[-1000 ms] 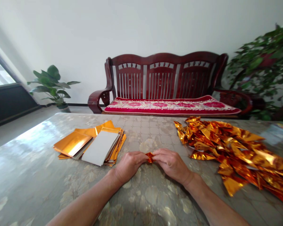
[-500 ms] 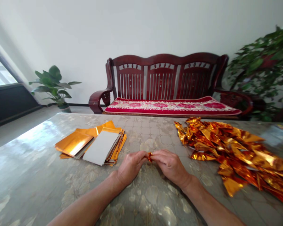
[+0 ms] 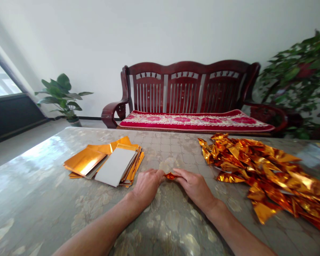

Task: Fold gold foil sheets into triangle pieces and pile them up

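At left of the frame, a pot [image 3: 74, 122] holds a leafy plant [image 3: 60, 93]; its rim is partly hidden by leaves. At the right edge lies some clear plastic [image 3: 313, 156] — whether it is a bag, and what the coloured patch by it is, I cannot tell.

The foil [image 3: 170, 176] is at the centre of the frame, just below the middle, between the two hands. It is small, shiny and orange-gold, creased, wider in the middle and narrowing toward each end. The left hand [image 3: 148, 188] pinches its left end and the right hand [image 3: 194, 186] its right end, so the hands are joined only through it — fingertips near but apart.

Left of centre, flat sheets [image 3: 116, 166] lie in a loose stack on the table [image 3: 42, 192], gold sides and one pale grey face showing. At right spreads a pile [image 3: 258, 160] of folded, pointed gold pieces, heaped and overlapping. Behind, at upper centre, stands a dark red bench [image 3: 185, 89] with a flowered mat [image 3: 184, 121] on its seat.
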### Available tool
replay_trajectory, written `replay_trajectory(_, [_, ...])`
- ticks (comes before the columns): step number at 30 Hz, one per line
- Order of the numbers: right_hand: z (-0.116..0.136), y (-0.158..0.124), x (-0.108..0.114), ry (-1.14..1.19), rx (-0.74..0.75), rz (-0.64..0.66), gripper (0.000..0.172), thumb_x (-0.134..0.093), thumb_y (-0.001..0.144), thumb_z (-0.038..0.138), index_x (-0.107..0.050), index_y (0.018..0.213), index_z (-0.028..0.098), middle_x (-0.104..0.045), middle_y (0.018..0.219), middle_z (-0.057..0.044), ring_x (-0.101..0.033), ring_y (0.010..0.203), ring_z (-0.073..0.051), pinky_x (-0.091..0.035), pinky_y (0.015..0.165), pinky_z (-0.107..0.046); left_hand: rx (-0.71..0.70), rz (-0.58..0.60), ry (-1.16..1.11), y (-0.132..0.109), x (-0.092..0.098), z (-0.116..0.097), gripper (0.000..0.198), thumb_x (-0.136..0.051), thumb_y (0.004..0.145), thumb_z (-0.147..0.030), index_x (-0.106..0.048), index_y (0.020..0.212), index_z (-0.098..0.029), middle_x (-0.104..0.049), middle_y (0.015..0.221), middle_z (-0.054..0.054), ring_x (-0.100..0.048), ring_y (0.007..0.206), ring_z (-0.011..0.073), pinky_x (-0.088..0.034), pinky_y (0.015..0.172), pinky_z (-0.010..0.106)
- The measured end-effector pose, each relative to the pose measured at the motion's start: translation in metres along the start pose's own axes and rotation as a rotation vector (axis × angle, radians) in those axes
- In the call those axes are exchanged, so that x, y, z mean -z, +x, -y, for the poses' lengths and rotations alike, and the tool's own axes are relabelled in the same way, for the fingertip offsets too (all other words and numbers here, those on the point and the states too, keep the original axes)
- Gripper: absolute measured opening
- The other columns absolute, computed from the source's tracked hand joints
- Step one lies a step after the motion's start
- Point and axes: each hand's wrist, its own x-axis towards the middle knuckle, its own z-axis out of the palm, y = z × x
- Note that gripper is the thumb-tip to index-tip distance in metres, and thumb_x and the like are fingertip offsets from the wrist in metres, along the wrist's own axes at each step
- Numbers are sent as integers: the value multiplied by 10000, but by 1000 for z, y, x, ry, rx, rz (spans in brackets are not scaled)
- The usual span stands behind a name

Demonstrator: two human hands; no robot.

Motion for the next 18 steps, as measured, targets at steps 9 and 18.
replay_trajectory(9, [2,2,5,-168,111,72,158,-602,923,186,-731,1006,223,-775,948,-20,-729,851,-192,-579,778,-291,-8,-14,54,0,-2,-2,291,-470,996,-361,-686,876,-207,-725,829,73,-691,835,204,-419,666,254])
replay_trajectory(18, [5,0,2,-116,177,25,182,-550,956,184,-728,985,209,-771,895,-21,-720,809,-182,-565,739,-277,-19,-14,25,0,-7,0,289,-468,997,-339,-684,857,-207,-722,828,71,-680,802,204,-403,645,256])
